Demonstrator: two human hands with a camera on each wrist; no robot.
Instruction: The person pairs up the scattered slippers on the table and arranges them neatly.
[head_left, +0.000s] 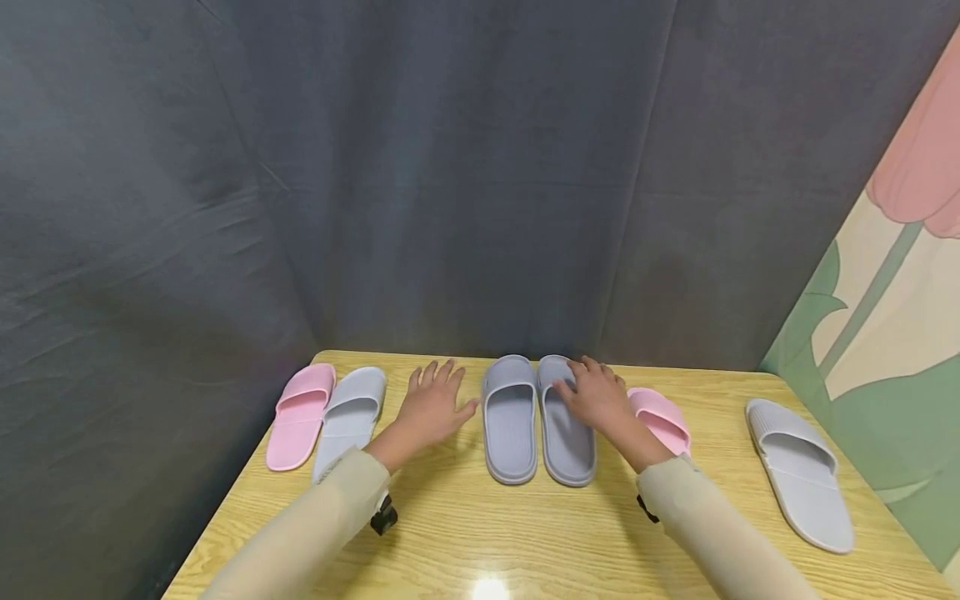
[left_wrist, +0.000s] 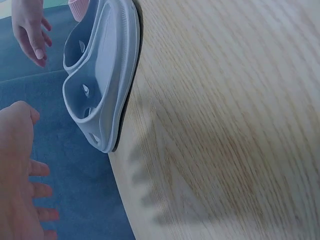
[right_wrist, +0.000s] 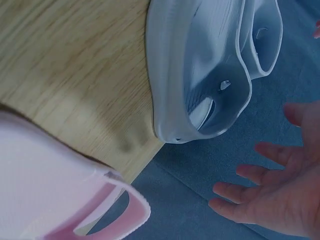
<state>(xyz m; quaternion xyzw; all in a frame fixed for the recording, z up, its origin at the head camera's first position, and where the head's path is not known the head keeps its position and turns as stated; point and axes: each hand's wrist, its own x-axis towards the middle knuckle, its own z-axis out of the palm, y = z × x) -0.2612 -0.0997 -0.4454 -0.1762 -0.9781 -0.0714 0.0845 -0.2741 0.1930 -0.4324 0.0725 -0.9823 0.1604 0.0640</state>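
Two grey-purple slippers stand side by side, toes towards the curtain: the left slipper (head_left: 512,442) and the right slipper (head_left: 567,446). My left hand (head_left: 432,408) hovers over the table just left of them, its fingers spread and holding nothing. Above the right slipper's outer edge is my right hand (head_left: 600,398), also spread and holding nothing; the right wrist view shows a gap between these fingers (right_wrist: 245,175) and the slipper. Beneath and beside my right forearm lies a pink slipper (head_left: 662,417), partly hidden. A pale grey slipper (head_left: 351,417) sits left of my left hand, partly covered by the sleeve.
Another pink slipper (head_left: 298,425) is at the wooden table's (head_left: 465,533) left edge. Near the right edge lies a light grey slipper (head_left: 806,492), turned at an angle. A dark curtain (head_left: 465,183) hangs behind the table, and a flower-patterned wall (head_left: 892,358) borders the right side.
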